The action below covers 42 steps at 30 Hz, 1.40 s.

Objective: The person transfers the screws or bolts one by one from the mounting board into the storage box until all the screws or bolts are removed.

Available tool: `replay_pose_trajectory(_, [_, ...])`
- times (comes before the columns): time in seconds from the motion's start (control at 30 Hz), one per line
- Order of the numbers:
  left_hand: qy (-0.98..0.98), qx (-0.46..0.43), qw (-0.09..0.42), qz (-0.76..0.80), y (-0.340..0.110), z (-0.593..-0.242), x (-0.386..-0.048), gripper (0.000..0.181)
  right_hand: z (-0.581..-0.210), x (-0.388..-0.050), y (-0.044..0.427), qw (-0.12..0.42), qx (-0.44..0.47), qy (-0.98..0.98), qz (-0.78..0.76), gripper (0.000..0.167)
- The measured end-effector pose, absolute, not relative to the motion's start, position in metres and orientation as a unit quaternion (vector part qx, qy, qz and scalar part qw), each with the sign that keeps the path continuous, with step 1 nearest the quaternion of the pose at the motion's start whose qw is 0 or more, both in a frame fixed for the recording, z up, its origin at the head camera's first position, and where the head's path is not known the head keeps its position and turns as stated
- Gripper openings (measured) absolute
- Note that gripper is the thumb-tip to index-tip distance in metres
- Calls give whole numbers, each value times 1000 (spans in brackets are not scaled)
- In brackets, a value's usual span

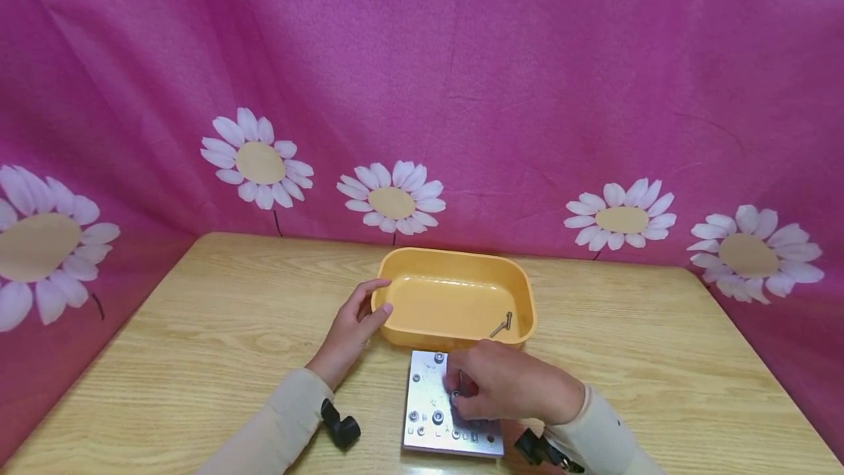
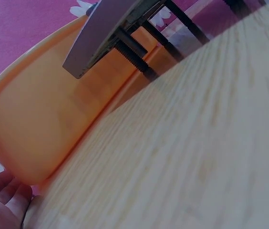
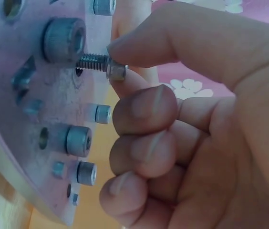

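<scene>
A metal plate (image 1: 428, 394) with several socket-head screws lies in front of a yellow tray (image 1: 455, 337). My right hand (image 1: 511, 387) is over the plate's right half. In the right wrist view, the thumb and index finger of my right hand (image 3: 187, 105) pinch a small screw (image 3: 117, 70) by its head; its threaded end is at a hole in the plate (image 3: 39, 95). My left hand (image 1: 352, 328) holds the left rim of the tray, thumb and fingers apart. Threaded shanks (image 2: 133, 56) stick out below the plate in the left wrist view.
Two loose screws (image 1: 502, 327) lie in the tray's front right corner. The wooden table (image 1: 264, 314) extends to both sides. A pink curtain (image 1: 501, 94) with white flowers hangs behind it.
</scene>
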<state>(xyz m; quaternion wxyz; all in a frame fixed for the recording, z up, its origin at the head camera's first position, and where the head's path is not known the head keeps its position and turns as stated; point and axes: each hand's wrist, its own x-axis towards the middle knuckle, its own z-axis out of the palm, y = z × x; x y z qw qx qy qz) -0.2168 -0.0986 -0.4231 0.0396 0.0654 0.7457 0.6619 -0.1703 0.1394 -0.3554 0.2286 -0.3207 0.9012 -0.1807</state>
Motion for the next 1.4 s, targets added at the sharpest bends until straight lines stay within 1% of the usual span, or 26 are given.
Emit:
replay_pose_trajectory(0.27, [742, 62, 37, 667, -98, -422, -216, 42, -353, -170, 144, 208, -333, 897, -205, 10])
replay_pose_trajectory(0.43, [744, 61, 40, 664, -98, -420, -215, 43, -352, -170, 147, 205, -334, 892, -227, 10])
replay_pose_trajectory(0.57, [746, 61, 40, 662, -98, -420, -215, 43, -351, -170, 148, 185, -334, 891, -245, 8])
replay_pose_trajectory(0.63, [746, 63, 39, 661, -98, -420, -216, 43, -352, -170, 149, 167, -336, 893, -250, 9])
replay_pose_trajectory(0.87, [742, 66, 30, 666, -100, -447, -232, 42, -353, -175, 149, 85, -347, 894, -270, 11])
replay_pose_trajectory(0.93, [744, 69, 24, 664, -101, -450, -233, 43, -353, -177, 150, 73, -340, 894, -282, 11])
replay_pose_trajectory(1.27, [746, 73, 6, 662, -100, -451, -232, 41, -359, -186, 156, -13, -325, 886, -332, 14])
replay_pose_trajectory(1.4, [747, 71, 7, 661, -100, -451, -232, 41, -361, -190, 159, -34, -300, 889, -344, 15])
